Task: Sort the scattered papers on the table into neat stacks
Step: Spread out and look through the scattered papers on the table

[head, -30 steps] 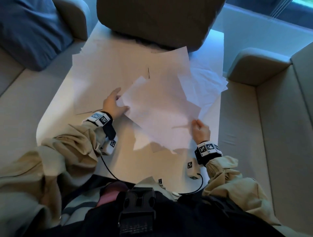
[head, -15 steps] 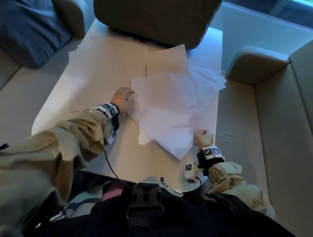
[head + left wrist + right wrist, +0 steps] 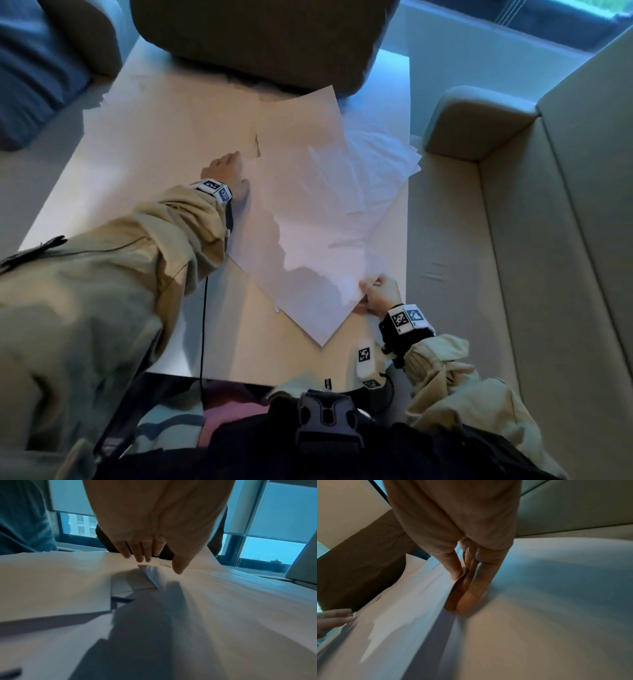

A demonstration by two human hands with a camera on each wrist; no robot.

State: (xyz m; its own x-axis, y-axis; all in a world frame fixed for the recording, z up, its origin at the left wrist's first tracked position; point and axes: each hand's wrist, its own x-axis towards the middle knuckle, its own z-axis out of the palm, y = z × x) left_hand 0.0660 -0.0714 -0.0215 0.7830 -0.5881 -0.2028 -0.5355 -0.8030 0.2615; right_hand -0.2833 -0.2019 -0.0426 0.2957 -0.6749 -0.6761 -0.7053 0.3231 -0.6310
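Observation:
White sheets (image 3: 308, 219) lie overlapped at an angle on the right half of the white table (image 3: 239, 342). My left hand (image 3: 226, 168) rests at their far left edge, fingers (image 3: 140, 555) straight and pointing down onto the paper, thumb beside them. A sheet corner (image 3: 150, 576) curls up just under those fingers. My right hand (image 3: 376, 294) pinches the near right edge of the sheets (image 3: 412, 601), with the thumb on top and the fingers (image 3: 469, 601) underneath. Crumpled thin sheets (image 3: 376, 161) stick out at the right, and larger flat sheets (image 3: 188, 113) cover the far left.
A dark cushion (image 3: 260, 37) overhangs the table's far edge. A beige sofa (image 3: 479, 257) runs along the right, close to the table edge. A blue cushion (image 3: 34, 68) sits at the far left. Wrist cables hang over the near edge.
The lifted sheets have come down flat on the table. My left hand moved farther away along their left edge. My right hand drew back toward the near right corner with the edge still pinched.

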